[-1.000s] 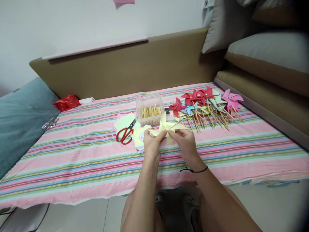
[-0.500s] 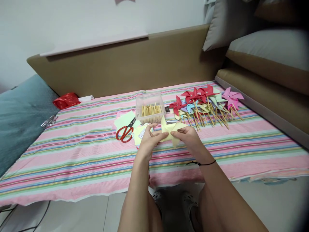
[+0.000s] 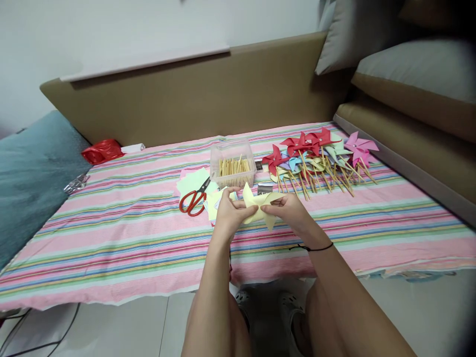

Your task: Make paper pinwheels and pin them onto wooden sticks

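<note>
A pale yellow paper pinwheel (image 3: 268,198) with folded blades is held up between my two hands, above the striped cloth. My left hand (image 3: 232,210) pinches its left side, the thumb pressed near the centre. From the right, my right hand (image 3: 288,210) grips it with the thumb also at the centre. Just beyond the hands stands a clear plastic box (image 3: 232,148) of wooden sticks (image 3: 234,166). Red-handled scissors (image 3: 195,198) lie left of my left hand on sheets of pale green paper (image 3: 193,179). Yellow paper (image 3: 212,203) lies partly hidden behind that hand.
Finished pinwheels on sticks (image 3: 320,153), red, pink, blue and green, are heaped to the right. A red plastic bag (image 3: 103,151) and a small clear packet (image 3: 77,184) lie at the far left. Brown sofa cushions (image 3: 412,124) border the right side of the striped cloth (image 3: 122,238).
The yellow pinwheel has tilted slightly, and both thumbs have stayed near its centre. The camera view has shifted a little; nothing else has visibly moved.
</note>
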Demonstrator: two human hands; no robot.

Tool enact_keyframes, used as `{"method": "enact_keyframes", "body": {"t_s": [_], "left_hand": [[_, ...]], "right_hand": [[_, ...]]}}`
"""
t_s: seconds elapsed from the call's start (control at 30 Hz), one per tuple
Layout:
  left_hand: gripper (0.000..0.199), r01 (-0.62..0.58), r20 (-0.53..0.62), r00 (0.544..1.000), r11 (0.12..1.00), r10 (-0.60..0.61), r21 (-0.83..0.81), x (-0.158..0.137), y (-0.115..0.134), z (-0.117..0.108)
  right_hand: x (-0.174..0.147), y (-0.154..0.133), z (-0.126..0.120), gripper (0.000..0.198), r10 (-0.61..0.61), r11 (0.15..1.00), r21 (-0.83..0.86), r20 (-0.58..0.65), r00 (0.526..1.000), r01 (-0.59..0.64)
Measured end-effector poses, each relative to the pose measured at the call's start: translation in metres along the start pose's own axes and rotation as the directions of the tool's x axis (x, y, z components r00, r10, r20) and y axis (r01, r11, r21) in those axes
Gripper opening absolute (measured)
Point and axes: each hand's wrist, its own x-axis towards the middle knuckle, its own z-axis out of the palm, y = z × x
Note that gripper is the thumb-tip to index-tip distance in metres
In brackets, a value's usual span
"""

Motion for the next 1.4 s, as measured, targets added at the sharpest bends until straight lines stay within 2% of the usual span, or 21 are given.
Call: {"method": "enact_keyframes", "body": {"t_s": [0.13, 0.23, 0.37, 0.47, 0.5, 0.57, 0.63, 0.77, 0.9, 1.0, 1.1, 1.2, 1.3, 1.4], "left_hand": [[0.070, -0.003, -0.034, 0.999, 1.000, 0.002, -0.020, 0.001, -0.001, 0.001], [0.071, -0.012, -0.101, 0.995, 0.999, 0.009, -0.032, 0.003, -0.001, -0.001], [0.067, -0.069, -0.293, 0.956, 0.988, 0.025, -0.140, 0.006, 0.004, -0.011], [0.061, -0.110, -0.397, 0.918, 0.969, 0.014, -0.219, 0.009, 0.009, -0.021], [0.059, -0.114, -0.417, 0.909, 0.965, 0.005, -0.236, 0.010, 0.010, -0.024], [0.057, -0.119, -0.444, 0.896, 0.958, -0.009, -0.260, 0.011, 0.011, -0.027], [0.055, -0.121, -0.456, 0.890, 0.954, -0.018, -0.274, 0.011, 0.012, -0.028], [0.054, -0.114, -0.446, 0.895, 0.950, -0.029, -0.292, 0.010, 0.012, -0.026], [0.055, -0.105, -0.397, 0.918, 0.950, -0.022, -0.295, 0.009, 0.010, -0.026], [0.055, -0.096, -0.382, 0.924, 0.948, -0.029, -0.303, 0.009, 0.009, -0.025], [0.056, -0.087, -0.374, 0.927, 0.946, -0.038, -0.312, 0.008, 0.009, -0.023], [0.057, -0.093, -0.383, 0.923, 0.949, -0.032, -0.302, 0.007, 0.009, -0.019], [0.058, -0.096, -0.394, 0.919, 0.954, -0.025, -0.284, 0.007, 0.009, -0.017], [0.060, -0.098, -0.408, 0.913, 0.955, -0.026, -0.280, 0.007, 0.008, -0.016]], "right_hand": [[0.000, 0.000, 0.001, 0.021, 0.007, 1.000, 0.012, 0.009, 1.000, -0.007], [0.002, -0.002, 0.000, 0.027, -0.016, 1.000, 0.004, -0.024, 1.000, 0.016], [0.011, 0.001, -0.015, 0.028, -0.138, 0.990, -0.048, -0.206, 0.969, 0.131], [0.022, 0.010, -0.031, 0.027, -0.238, 0.954, -0.257, -0.322, 0.916, 0.158], [0.025, 0.014, -0.036, 0.025, -0.266, 0.914, -0.382, -0.308, 0.914, 0.137], [0.030, 0.022, -0.040, 0.019, -0.273, 0.773, -0.629, -0.215, 0.938, 0.081], [0.035, 0.030, -0.038, 0.014, -0.230, 0.651, -0.757, -0.127, 0.965, 0.055], [0.043, 0.045, -0.027, 0.021, -0.165, 0.525, -0.851, -0.064, 0.984, 0.033], [0.048, 0.056, -0.021, 0.021, -0.143, 0.401, -0.916, -0.091, 0.986, -0.026], [0.049, 0.060, -0.020, 0.021, -0.144, 0.347, -0.936, -0.111, 0.983, -0.055], [0.049, 0.063, -0.019, 0.021, -0.164, 0.343, -0.938, -0.120, 0.979, -0.057], [0.049, 0.062, -0.019, 0.020, -0.196, 0.393, -0.918, -0.136, 0.971, -0.049], [0.049, 0.057, -0.017, 0.015, -0.231, 0.494, -0.868, -0.179, 0.956, -0.043], [0.045, 0.050, -0.013, 0.008, -0.258, 0.635, -0.772, -0.236, 0.937, -0.020]]}}
